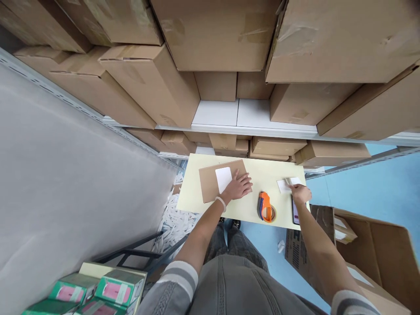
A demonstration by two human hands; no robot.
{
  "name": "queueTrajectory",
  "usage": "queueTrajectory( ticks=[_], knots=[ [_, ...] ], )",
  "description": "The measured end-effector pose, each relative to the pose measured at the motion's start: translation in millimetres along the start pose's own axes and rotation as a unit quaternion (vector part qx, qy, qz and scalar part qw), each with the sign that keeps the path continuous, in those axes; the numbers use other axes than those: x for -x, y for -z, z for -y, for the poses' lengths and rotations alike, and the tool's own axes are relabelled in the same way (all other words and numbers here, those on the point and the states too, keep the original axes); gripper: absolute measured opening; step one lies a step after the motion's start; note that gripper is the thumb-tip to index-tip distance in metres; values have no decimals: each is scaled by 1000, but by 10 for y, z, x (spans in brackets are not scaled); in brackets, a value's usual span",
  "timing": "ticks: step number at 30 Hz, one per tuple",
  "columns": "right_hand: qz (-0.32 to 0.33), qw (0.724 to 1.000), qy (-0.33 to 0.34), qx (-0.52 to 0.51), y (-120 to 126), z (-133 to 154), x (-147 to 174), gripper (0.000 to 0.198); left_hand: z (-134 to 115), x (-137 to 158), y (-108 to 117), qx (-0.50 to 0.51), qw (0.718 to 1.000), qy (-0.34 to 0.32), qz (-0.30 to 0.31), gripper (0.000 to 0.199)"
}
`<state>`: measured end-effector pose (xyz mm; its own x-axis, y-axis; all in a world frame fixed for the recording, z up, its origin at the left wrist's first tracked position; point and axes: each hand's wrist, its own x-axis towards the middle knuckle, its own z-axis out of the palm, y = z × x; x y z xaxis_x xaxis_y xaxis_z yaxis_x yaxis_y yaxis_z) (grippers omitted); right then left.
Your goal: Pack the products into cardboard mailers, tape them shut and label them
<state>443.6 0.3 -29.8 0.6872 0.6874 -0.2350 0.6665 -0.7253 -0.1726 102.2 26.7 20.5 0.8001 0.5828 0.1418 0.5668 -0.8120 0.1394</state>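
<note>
1. Pressing the cardboard parcel [208, 183] with spread fingers, the left hand [240, 186] seemingly steadies it on the table [190, 188].
2. Apart, the right hand [300, 193] pinches a white slip [282, 187] near the phone [295, 215].
3. Between them lies the tape dispenser [265, 207], presumably for easy reach.

The flat parcel [208, 183] at centre looks matt cardboard. Right of centre, the tape dispenser [265, 201] looks smooth plastic.
</note>
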Motion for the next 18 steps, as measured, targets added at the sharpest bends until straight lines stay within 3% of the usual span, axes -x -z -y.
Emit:
queueTrajectory(
  ticks=[11,18],
  knots=[
    [-77,996,-6,-46,421,-12,132,34,18,10,-54,-12,1000,-13,-4,37],
    [-130,982,58,-122,831,-177,261,34,-52,-33,-3,41,998,37,32,36]
  ],
)
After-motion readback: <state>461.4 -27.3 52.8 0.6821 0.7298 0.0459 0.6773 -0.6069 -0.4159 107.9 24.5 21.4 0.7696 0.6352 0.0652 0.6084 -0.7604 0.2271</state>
